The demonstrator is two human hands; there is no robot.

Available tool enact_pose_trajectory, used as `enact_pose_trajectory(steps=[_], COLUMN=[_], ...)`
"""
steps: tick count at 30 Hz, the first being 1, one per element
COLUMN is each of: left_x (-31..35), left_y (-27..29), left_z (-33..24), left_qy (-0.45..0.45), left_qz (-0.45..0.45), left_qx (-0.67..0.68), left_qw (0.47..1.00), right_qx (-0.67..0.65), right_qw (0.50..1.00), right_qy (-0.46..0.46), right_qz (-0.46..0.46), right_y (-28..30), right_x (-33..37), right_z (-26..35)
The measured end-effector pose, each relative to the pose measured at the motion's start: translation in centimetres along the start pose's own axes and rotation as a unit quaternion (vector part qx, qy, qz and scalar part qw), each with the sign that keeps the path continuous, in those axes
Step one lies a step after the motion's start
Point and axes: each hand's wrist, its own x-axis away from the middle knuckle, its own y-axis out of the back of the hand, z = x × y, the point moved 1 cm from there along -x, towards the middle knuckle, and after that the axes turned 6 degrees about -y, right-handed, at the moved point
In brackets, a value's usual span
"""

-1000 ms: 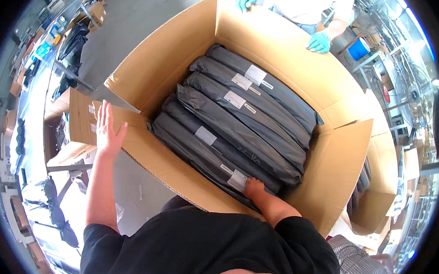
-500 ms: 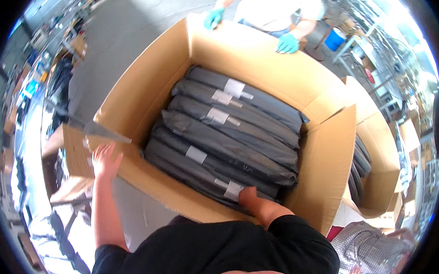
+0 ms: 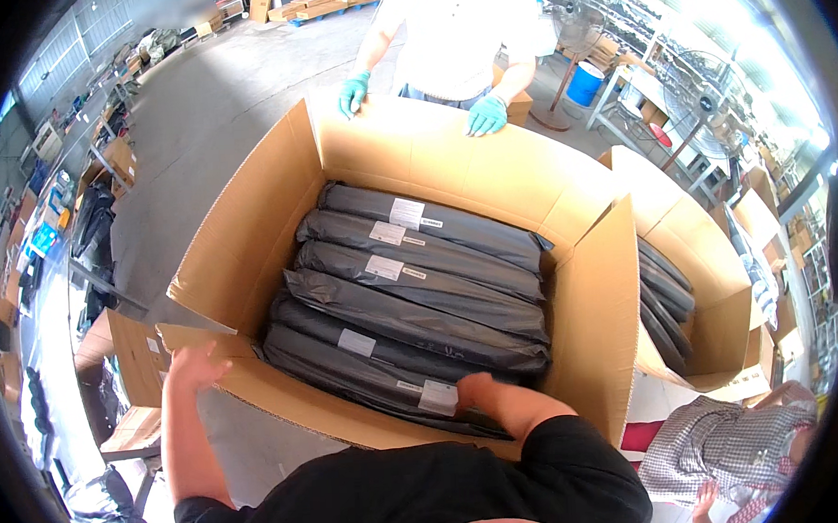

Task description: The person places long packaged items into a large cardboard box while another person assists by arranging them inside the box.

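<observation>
A large open cardboard carton (image 3: pixel 432 139) stands before me. Inside lie several long packages in black plastic (image 3: pixel 421 308), side by side, most with white labels. My right hand (image 3: pixel 475 390) reaches over the near wall; its fingers are curled down on the nearest package (image 3: pixel 349 369), right beside its label (image 3: pixel 438 397), the fingertips hidden. At the carton's near left corner my left hand (image 3: pixel 199 366) rests on a flap (image 3: pixel 246 367), fingers apart.
Across the carton, a person's teal-gloved hands (image 3: pixel 487 116) hold its far edge. On the right stands another carton (image 3: pixel 693 221) with dark packages (image 3: pixel 664 298). A person in a checked garment (image 3: pixel 717 445) is at lower right. Smaller boxes (image 3: pixel 135 353) lie left; a blue drum (image 3: pixel 584 84) stands behind.
The view has shifted, so the carton appears lower and further left. My right hand stays at the nearest package, my left at the corner flap. The gloved hands remain on the far edge.
</observation>
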Motion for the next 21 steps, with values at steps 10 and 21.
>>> enact_pose_trajectory(steps=[10, 21], left_x=[-11.9, -9.9], left_y=[0.0, 0.8], left_z=[3.3, -4.3], left_qy=[0.123, 0.081], left_qz=[-0.307, -0.351], left_qx=[0.011, 0.075], left_qw=[0.944, 0.93], right_qx=[-0.12, -0.308], right_qw=[0.816, 0.698], right_qy=[-0.393, -0.509], right_qz=[-0.406, -0.398], right_y=[12.6, 3.0], right_x=[23.1, 23.6], right_z=[-14.5, -19.9])
